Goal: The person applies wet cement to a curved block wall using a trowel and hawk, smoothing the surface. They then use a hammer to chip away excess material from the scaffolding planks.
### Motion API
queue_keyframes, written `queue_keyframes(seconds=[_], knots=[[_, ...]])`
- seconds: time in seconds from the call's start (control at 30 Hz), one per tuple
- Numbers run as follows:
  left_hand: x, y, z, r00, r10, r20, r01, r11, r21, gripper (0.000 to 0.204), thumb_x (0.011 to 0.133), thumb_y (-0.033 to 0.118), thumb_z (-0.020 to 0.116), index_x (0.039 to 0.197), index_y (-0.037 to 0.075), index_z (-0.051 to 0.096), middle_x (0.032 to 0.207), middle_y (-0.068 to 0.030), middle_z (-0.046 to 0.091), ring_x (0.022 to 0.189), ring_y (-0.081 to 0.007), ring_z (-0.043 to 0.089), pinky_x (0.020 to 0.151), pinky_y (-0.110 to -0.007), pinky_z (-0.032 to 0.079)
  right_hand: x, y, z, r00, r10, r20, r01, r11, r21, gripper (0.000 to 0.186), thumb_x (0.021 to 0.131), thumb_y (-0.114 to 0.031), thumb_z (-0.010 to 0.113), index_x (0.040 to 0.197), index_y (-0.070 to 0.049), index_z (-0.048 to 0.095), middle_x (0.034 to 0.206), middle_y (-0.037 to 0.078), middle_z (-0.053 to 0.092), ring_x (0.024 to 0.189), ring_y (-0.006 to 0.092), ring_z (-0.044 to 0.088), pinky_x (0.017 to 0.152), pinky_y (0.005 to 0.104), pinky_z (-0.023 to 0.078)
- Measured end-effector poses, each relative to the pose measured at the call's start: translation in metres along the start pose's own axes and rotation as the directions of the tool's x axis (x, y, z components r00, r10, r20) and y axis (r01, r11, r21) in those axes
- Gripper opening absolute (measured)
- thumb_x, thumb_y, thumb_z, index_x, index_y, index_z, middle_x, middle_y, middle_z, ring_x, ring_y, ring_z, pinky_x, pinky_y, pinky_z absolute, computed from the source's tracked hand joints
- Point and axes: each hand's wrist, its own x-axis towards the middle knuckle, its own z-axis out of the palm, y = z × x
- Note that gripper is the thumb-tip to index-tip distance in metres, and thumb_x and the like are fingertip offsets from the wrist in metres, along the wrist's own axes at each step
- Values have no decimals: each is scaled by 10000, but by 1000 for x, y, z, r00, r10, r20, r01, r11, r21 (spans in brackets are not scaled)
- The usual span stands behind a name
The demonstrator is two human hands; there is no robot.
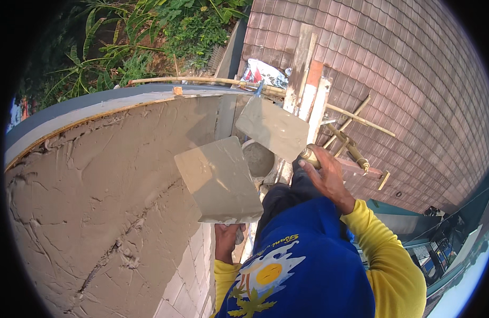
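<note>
My left hand (228, 241) is closed beneath a square plastering hawk (219, 183), whose flat top is coated in a thin film of grey mortar. Its handle is mostly hidden under the board. In my right hand (329, 174) is a plastering trowel (272, 127), gripped by its rounded handle, with the mortar-smeared blade pointing away to the left. Partly behind the two tools stands a bucket (259, 159) holding wet mortar. To my left, the wall (96, 175) is covered with rough wet render, cracked along a slanting line; bare light blocks (188, 265) show lower down.
Weathered planks (310, 85) and bamboo poles (361, 119) form scaffolding beside me. A tiled roof (403, 69) slopes away at right. A white and red sack (265, 72) lies past the planks. Green plants (186, 32) grow below, beyond the wall's top edge.
</note>
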Motion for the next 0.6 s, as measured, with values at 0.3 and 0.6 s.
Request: queue_keyframes(seconds=[0.3, 0.6], knots=[[-17, 26, 4, 978, 143, -149, -155, 985, -74, 141, 790, -23, 698, 929, -2, 689, 744, -39, 662, 634, -133, 604, 571, -308, 428, 2, -33, -51, 928, -360, 92, 371, 915, -158, 465, 957, -342, 807, 1282, -33, 684, 1072, 194, 731, 990, 416, 724, 854, 500, 568], [-55, 1, -10, 863, 373, -341, -450, 875, -180, 495, 865, -104, 690, 1337, -59, 546, 1173, -108, 698, 994, -205, 691, 853, -343, 552, 1, -76, -48, 830, -543, 125, 538, 722, -435, 513, 923, -364, 832, 1345, -105, 696, 850, 122, 616, 767, 331, 627, 687, 476, 510]])
